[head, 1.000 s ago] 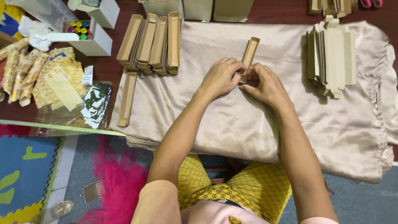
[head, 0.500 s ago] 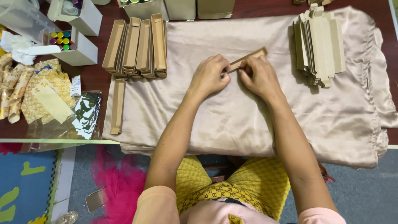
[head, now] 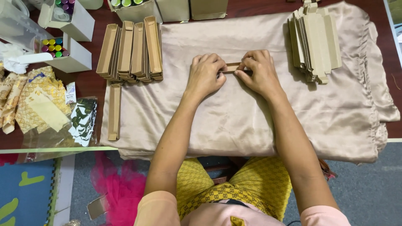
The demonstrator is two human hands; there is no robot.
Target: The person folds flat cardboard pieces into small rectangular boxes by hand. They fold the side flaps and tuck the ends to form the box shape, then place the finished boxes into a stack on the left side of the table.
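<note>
My left hand and my right hand together grip a narrow brown cardboard box, which lies level between them over the beige satin cloth. Most of the box is hidden under my fingers. To the left stands a row of folded long cardboard boxes, with one single box lying apart near the cloth's left edge. A stack of flat unfolded cardboard blanks sits to the right of my right hand.
White boxes holding small coloured bottles stand at the far left on the dark table. Gold patterned fabric and plastic packets lie below them. Further cardboard containers line the far edge. Foam mats and pink fluff cover the floor.
The cardboard box went from standing tilted upward to lying level between both hands. The view shifted, so the hands sit a little nearer the cloth's middle.
</note>
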